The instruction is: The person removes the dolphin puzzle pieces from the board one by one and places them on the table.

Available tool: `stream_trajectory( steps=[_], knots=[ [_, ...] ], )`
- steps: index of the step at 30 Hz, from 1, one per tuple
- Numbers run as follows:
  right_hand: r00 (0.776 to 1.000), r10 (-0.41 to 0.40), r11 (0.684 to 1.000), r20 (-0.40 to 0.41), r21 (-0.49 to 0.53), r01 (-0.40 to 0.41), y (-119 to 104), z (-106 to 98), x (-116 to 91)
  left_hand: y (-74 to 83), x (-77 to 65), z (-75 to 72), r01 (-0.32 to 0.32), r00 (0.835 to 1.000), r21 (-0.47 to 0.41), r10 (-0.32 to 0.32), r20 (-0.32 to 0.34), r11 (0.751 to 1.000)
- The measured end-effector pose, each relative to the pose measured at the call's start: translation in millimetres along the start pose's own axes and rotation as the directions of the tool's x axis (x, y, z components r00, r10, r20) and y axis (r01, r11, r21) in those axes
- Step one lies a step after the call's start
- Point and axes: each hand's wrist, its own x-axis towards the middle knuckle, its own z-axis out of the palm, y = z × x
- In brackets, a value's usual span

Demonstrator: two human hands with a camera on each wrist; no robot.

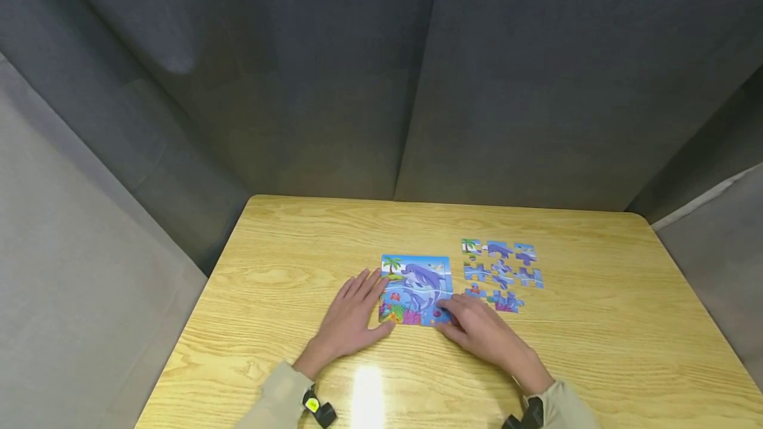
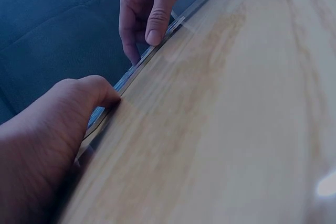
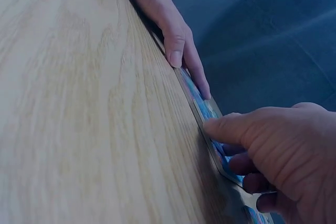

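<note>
A square dolphin picture puzzle board lies flat on the table, with a palm tree at its upper left. Across its left edge rests my left hand, fingers extended over the picture and thumb by the lower left corner. My right hand touches the board's lower right with bent fingers; its thumb is at the near edge. Whether a loose piece sits between that thumb and index finger is hidden. Just right of the board lie several loose jigsaw pieces in rough rows, the lowest close to the right hand.
The wooden table carries the board and pieces around its middle. Grey curtains hang behind its far edge and along both sides. Glare shines on the wood between the forearms.
</note>
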Motion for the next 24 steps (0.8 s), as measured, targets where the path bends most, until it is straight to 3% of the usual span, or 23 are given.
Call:
stream_trajectory(
  steps=[5,12,24],
  knots=[
    [1.0,0.022,0.998,0.016,0.053,-0.023,-0.4,0.0,-0.1,-0.2,-0.3,0.7,-0.003,1.0,0.0,0.003,-0.006,1.0],
    [0.999,0.051,0.999,0.009,0.014,-0.051,0.1,0.3,0.0,1.1,-0.6,0.1,-0.017,1.0,0.005,0.017,-0.021,1.0],
    [0.998,0.064,0.997,-0.014,0.038,-0.063,-1.3,-0.1,0.5,-0.7,0.2,1.8,-0.024,0.999,0.015,0.024,-0.03,1.0]
  ],
)
